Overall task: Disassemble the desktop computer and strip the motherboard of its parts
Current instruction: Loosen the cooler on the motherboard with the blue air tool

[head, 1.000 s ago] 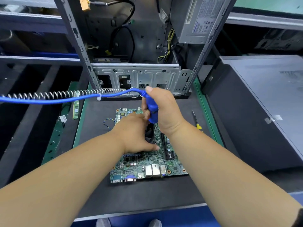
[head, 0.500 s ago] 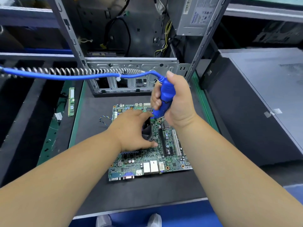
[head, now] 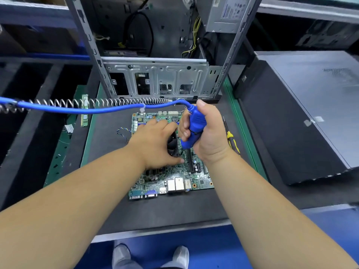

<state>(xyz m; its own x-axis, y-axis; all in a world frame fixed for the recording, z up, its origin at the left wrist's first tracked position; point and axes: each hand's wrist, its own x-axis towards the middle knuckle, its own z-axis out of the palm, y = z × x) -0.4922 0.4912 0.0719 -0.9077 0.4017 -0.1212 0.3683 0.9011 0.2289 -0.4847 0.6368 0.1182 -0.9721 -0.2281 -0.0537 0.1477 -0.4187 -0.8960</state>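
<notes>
Your right hand point(head: 208, 135) has a closed grip around the blue electric screwdriver point(head: 194, 129), fingers wrapped round its body and thumb up at the top, the tool tilted with its tip pointing down toward the board; the tip itself is hidden behind your left hand and the fan. From the tool's top end a blue cable point(head: 87, 108) and a coiled metal spring point(head: 97, 102) run off toward 9 o'clock, out of the picture. Your left hand point(head: 155, 142) lies over the black cooler fan point(head: 173, 145), fingers spread and curved across its top, thumb down on the board at the fan's 6 o'clock edge. The green motherboard point(head: 171, 179) lies flat in the middle of the dark tabletop point(head: 161, 208), its port connectors facing you at 6 o'clock. At 12 o'clock from the board stands the open computer case point(head: 155, 78), with a grey power supply point(head: 227, 14) in its upper right. At 3 o'clock of your right hand a yellow-and-black hand screwdriver point(head: 231, 139) lies on the tabletop, partly hidden by your wrist. A memory stick point(head: 84, 111) lies well apart at 9 o'clock, on the green edge strip. A closed dark case point(head: 303, 113) lies on its side at 3 o'clock.
</notes>
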